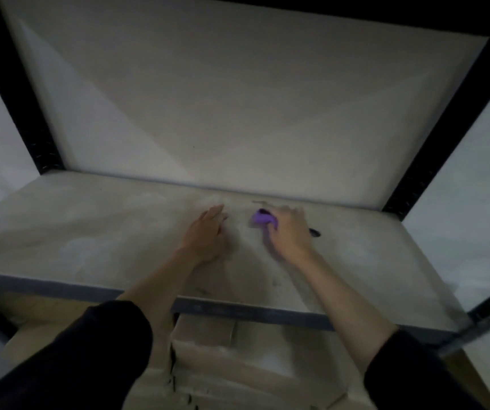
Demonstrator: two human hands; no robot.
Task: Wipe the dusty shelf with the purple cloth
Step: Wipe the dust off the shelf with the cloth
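Right hand (pixel 291 230) sits on the dusty shelf (pixel 90 229) right of centre, near the back edge; fingers curled round the bunched purple cloth (pixel 263 219), which pokes out on its left side, touching the board; left hand (pixel 208 236) lies flat just beside it, fingers straight and together, palm down; small dark object (pixel 314 232) just right of the right hand, too blurred to identify; cardboard boxes (pixel 238 365) under the shelf; black frame post (pixel 16 93) at left.

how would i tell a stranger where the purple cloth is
Start at the pale dusty shelf inside the black frame. Near its back edge, the right hand grips a bunched cloth. It is the only purple thing there; the left hand is bare.
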